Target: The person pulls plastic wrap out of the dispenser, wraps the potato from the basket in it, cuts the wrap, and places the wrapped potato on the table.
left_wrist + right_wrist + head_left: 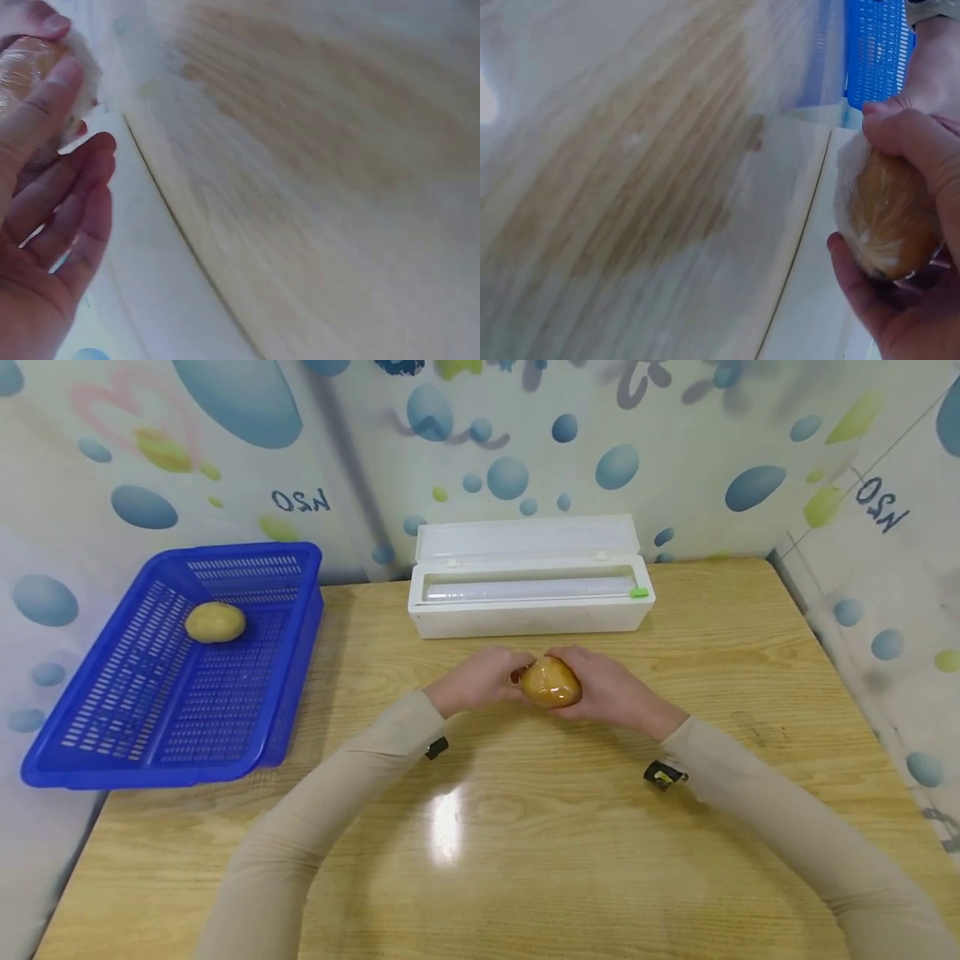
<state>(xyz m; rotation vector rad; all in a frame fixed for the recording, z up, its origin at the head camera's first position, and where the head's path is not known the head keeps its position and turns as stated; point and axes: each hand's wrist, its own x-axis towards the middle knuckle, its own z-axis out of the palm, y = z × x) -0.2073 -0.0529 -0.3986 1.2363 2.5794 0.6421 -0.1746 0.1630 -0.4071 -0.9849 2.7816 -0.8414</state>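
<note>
A potato (551, 683) wrapped in shiny clear cling film is held up over the table, between both hands. My right hand (611, 689) grips it from the right, with thumb and fingers curled round it in the right wrist view. At the potato's left end my left hand (483, 681) pinches the wrapped surface with the thumb; its other fingers are bent and partly apart from it in the left wrist view. Film wrinkles gather on the potato (892, 217) in the right wrist view. Just behind the hands stands a white cling film box (525, 620), lid raised, roll inside.
On the left a blue plastic basket (273, 727) holds an unwrapped potato (215, 622). A green slider (639, 592) sits at the box's right end. The wooden table (525, 860) reaches back to a patterned wall covering (360, 435).
</note>
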